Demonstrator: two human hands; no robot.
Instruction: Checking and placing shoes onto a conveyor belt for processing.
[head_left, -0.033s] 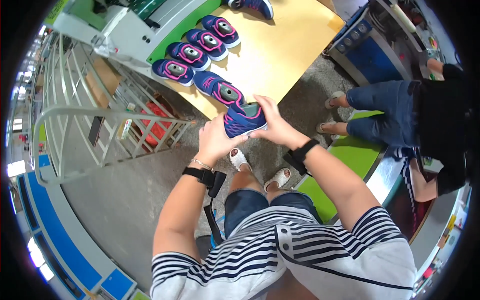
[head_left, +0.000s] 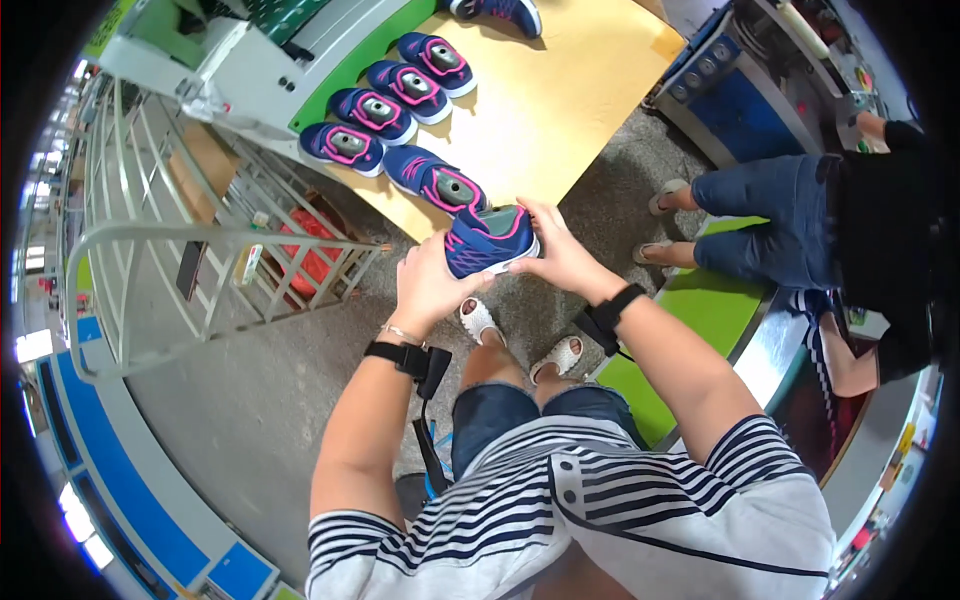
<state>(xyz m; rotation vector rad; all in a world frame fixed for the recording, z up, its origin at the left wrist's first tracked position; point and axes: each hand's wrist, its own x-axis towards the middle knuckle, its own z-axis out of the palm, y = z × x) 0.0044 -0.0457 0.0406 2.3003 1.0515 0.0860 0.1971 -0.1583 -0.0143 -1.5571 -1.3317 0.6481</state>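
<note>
Between my two hands is a navy sneaker with pink trim, purple laces and a white sole, a grey shoe last inside it. My left hand closes round its left end, the thumb along the sole. At the other end my right hand grips it, thumb at the sole and fingers near the collar. Just beyond lies a matching sneaker on the yellow tabletop, close to the held one. Several more such sneakers stand in a row farther back, grey lasts showing in their openings.
One more sneaker lies at the table's far edge. To the left stands a metal rack with a red bag inside. A green-edged machine borders the table. At the right, another person stands by a green bench.
The held sneaker has tilted slightly, and more of its white sole shows by my right hand. My right fingers have shifted a little along its collar.
</note>
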